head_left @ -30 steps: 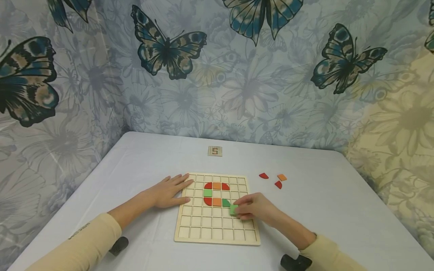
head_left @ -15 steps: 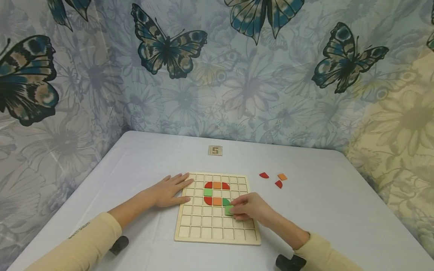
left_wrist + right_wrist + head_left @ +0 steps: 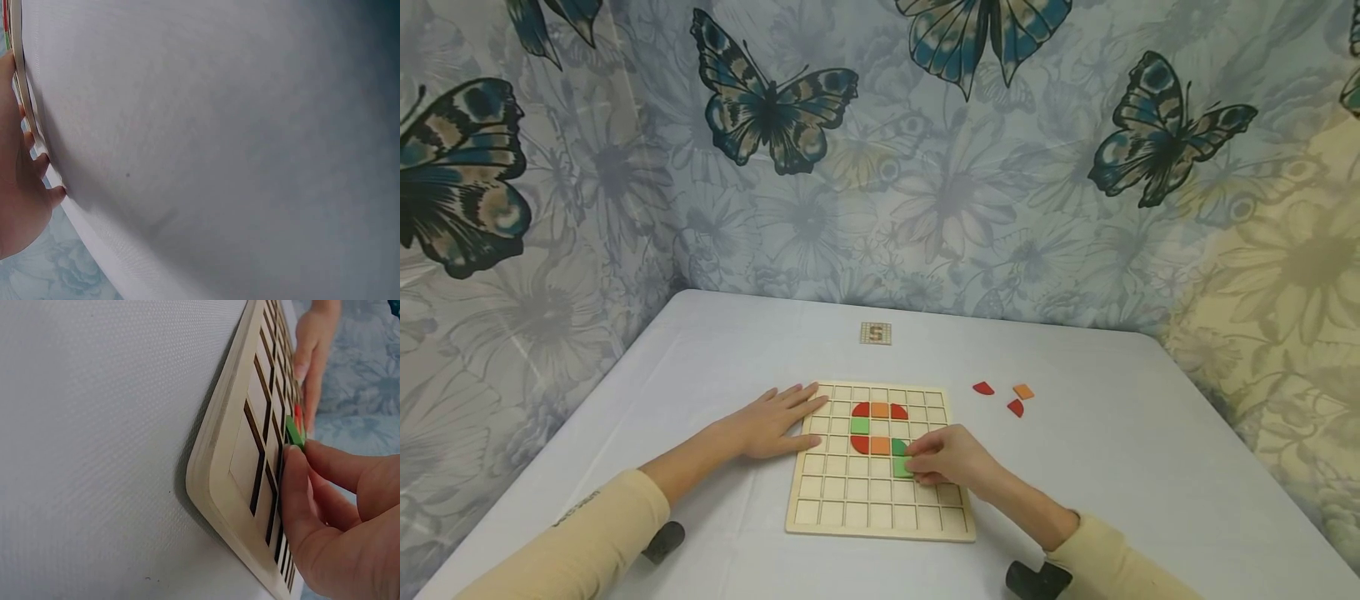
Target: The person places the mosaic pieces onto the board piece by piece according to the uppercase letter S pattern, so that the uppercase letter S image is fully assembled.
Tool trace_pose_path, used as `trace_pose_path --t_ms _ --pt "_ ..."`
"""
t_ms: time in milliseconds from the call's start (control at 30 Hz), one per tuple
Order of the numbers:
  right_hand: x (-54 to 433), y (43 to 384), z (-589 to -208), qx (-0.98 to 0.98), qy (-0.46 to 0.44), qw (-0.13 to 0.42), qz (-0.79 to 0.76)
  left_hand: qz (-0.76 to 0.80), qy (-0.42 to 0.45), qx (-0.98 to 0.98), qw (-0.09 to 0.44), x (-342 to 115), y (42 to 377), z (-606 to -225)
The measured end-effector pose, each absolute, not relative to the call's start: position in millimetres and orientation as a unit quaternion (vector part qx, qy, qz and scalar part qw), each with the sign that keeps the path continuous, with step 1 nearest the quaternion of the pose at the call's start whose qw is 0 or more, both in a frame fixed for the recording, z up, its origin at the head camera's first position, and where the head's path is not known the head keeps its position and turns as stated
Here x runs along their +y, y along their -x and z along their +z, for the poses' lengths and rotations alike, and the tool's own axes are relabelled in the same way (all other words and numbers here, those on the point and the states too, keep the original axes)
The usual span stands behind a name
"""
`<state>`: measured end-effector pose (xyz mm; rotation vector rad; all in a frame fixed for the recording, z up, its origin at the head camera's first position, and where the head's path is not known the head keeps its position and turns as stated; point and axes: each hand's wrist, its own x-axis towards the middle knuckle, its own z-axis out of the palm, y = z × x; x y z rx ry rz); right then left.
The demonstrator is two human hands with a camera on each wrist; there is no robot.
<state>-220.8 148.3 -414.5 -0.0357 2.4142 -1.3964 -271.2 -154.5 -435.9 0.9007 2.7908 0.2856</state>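
Right hand [image 3: 958, 460] plus light-green square [image 3: 903, 467] shifted left across the grid board [image 3: 842, 515] over the last second; left hand [image 3: 767, 425] unchanged. Right thumb and fingers pinch the square's right side, square now directly below the dark-green quarter piece [image 3: 899, 447]; can't tell if fully seated. Left hand grips nothing, fingers extended, tips resting on board's left edge. Also on board: top row red, orange [image 3: 880, 410], red; then green square [image 3: 860, 426] under the left red; next row red, orange, dark green. Loose right of board on white table [image 3: 737, 350]: two red pieces [image 3: 983, 388], one orange square [image 3: 1023, 391]. Small patterned card [image 3: 876, 334] lies beyond the board.
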Motion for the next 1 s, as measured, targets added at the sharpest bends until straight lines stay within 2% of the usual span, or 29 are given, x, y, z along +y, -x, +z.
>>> trace_pose_path --t_ms 367,700,1000 --pt "149.1 222.9 -415.5 0.851 0.016 0.177 -0.494 0.098 -0.303 0.943 0.099 -153.0 270.7 -432.7" --pt "167.4 232.5 -412.5 0.807 0.029 0.195 -0.556 0.096 -0.300 0.943 0.104 -152.8 270.1 -432.2" --pt "193.5 247.4 -405.5 0.778 -0.002 0.160 -0.607 0.093 -0.302 0.944 0.099 -153.7 271.0 -435.0"
